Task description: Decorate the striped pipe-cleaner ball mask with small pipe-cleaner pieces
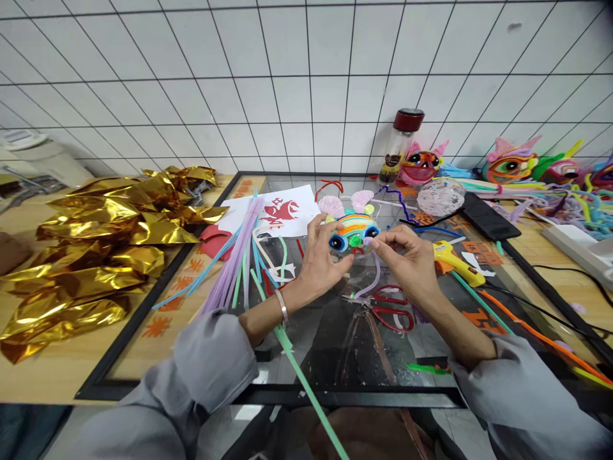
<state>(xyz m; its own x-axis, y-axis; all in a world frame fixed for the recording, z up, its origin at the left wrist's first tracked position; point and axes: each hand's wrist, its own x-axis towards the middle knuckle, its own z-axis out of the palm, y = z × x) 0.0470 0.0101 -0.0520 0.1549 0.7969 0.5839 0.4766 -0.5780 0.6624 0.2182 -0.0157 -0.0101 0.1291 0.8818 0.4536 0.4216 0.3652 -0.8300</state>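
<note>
A striped animal head of colourful pipe cleaners (358,222), with pink ears, a green nose and dark blue eyes, is held up over the glass-topped table. My left hand (318,262) is closed on its left side, thumb below and fingers above. The fingertips of my right hand (407,259) pinch a small light-purple piece (368,241) against the face beside the nose. It may belong to the purple pipe cleaner (376,276) curling down below, but my fingers hide the join. Red-handled scissors (393,317) lie under my right hand.
A yellow hot glue gun (458,263) lies right of my right hand, near a black phone (491,216). Purple pipe cleaners (234,255) and crumpled gold foil (110,236) lie left. A glass bottle (398,150) and finished animal heads (510,167) stand along the tiled wall.
</note>
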